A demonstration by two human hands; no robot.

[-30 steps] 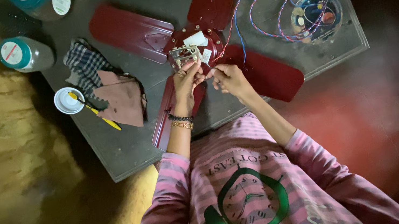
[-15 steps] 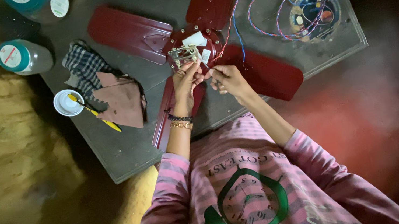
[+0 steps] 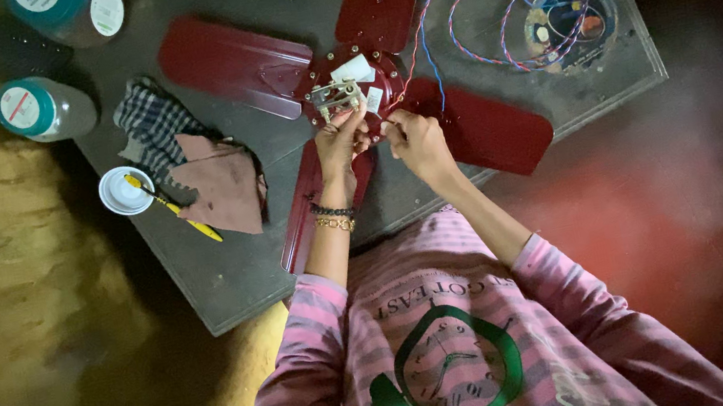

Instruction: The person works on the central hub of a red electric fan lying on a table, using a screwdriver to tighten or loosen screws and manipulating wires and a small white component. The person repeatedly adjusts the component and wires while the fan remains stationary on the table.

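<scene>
Almost nothing has shifted since the earlier frames: both hands stay at the middle of the dark red fan (image 3: pixel 360 84), which lies flat on the grey table (image 3: pixel 226 276) with its blades spread toward the edges. Left hand (image 3: pixel 339 142) has its fingers pinched on the small metal bracket (image 3: pixel 335 95) at the hub. Right hand (image 3: pixel 415 139) is curled shut just beside it, seemingly on a thin wire (image 3: pixel 467 16), though the grip is too small to tell. Near the table's left edge lie a checked cloth (image 3: pixel 149 121), a white lid (image 3: pixel 122 191) and a yellow brush (image 3: pixel 180 215).
</scene>
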